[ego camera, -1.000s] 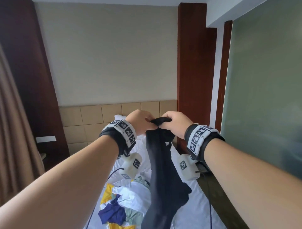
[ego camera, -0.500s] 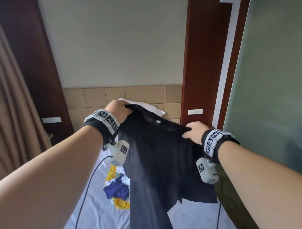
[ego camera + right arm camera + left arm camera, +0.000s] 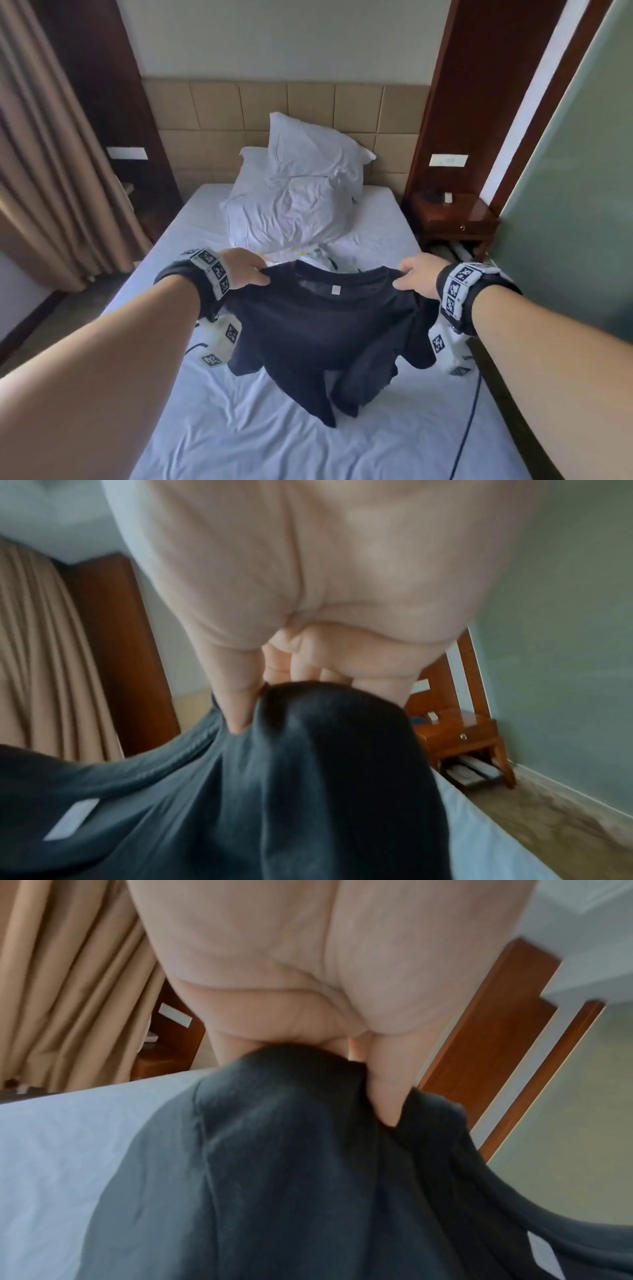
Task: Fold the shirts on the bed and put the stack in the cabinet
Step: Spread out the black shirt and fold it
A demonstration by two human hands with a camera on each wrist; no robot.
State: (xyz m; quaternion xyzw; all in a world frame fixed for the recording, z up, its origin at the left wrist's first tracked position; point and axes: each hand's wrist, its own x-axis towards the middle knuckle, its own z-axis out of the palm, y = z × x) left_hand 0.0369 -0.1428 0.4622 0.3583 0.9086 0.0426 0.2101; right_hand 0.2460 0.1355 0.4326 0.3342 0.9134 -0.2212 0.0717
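A black T-shirt [image 3: 318,329] hangs spread between my two hands over the white bed [image 3: 260,438], its lower part crumpled on the sheet. My left hand [image 3: 251,272] pinches the left shoulder, and the left wrist view shows the thumb pressed into the dark cloth [image 3: 308,1150]. My right hand [image 3: 409,277] pinches the right shoulder, seen close in the right wrist view with the black cloth [image 3: 325,764] bunched under the fingers. A small white label [image 3: 336,290] shows inside the collar. Other light-coloured clothes [image 3: 317,255] peek out just beyond the collar, mostly hidden by the shirt.
Two white pillows [image 3: 301,192] lie against the tan padded headboard [image 3: 308,102]. A wooden nightstand [image 3: 452,219] stands right of the bed, beside a frosted glass wall [image 3: 575,171]. Beige curtains [image 3: 44,164] hang at the left. Black cables [image 3: 466,435] trail over the sheet.
My hands have moved apart and down, spreading the black shirt from a hanging bunch to full width over the bed. My head has tilted down, bringing the pillows and bed into view.
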